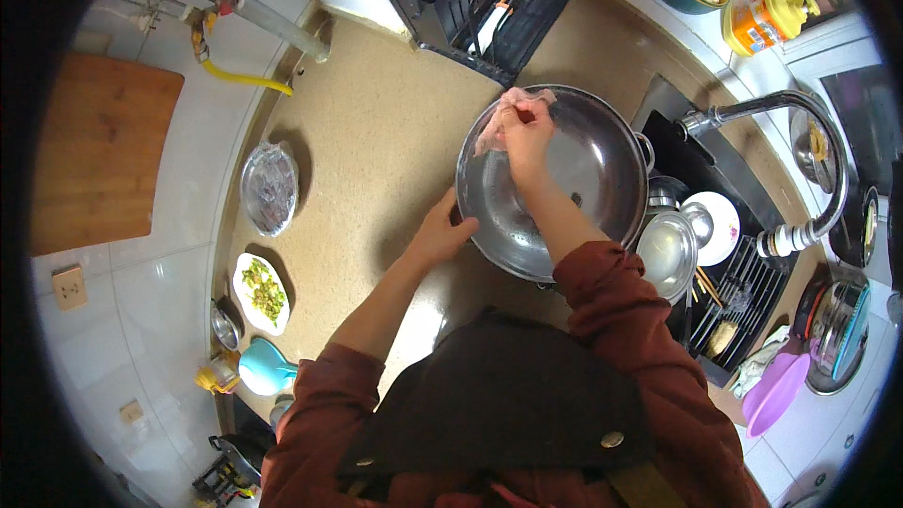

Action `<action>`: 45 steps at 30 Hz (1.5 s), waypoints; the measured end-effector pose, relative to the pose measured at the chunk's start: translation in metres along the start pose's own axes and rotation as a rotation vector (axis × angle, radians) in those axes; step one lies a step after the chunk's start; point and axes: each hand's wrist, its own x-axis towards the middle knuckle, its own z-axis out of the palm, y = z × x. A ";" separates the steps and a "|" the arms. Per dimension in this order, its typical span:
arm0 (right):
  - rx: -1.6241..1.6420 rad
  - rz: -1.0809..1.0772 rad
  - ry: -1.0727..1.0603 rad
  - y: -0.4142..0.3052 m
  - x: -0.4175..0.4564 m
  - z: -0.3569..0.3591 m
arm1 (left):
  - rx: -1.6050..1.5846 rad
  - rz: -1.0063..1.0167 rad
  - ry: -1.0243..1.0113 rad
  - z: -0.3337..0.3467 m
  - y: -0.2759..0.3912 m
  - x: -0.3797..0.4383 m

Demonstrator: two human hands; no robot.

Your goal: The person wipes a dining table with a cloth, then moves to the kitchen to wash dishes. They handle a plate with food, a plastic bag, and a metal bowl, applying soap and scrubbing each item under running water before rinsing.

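A large metal wok [592, 176] is tilted up over the front of the counter, its hollow side facing me. At its left rim my left hand [446, 231] grips the edge, with the thumb in view and the other fingers partly hidden. Inside the wok, near the upper left rim, my right hand [528, 130] presses a pink cloth [492, 132] against the metal. One small loop handle [645, 152] shows on the wok's right side. A dark spot marks the inner surface beside my right forearm.
Right of the wok, a sink [769, 275] holds bowls, a white plate [726, 226] and chopsticks under a curved faucet [825, 127]. Behind stands a black dish rack [543, 14] with a knife. On the left are a plate of chopped food [262, 293] and a plastic-covered dish [269, 188].
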 end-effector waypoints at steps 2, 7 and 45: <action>-0.081 -0.043 -0.005 0.025 -0.007 0.002 | -0.074 0.049 -0.009 0.005 -0.002 0.002; -0.114 -0.076 0.034 0.022 -0.020 0.003 | -0.015 -0.082 -0.029 0.001 0.003 0.000; 0.026 -0.082 -0.179 -0.015 -0.019 0.000 | -0.180 -0.177 -0.038 0.007 0.022 -0.018</action>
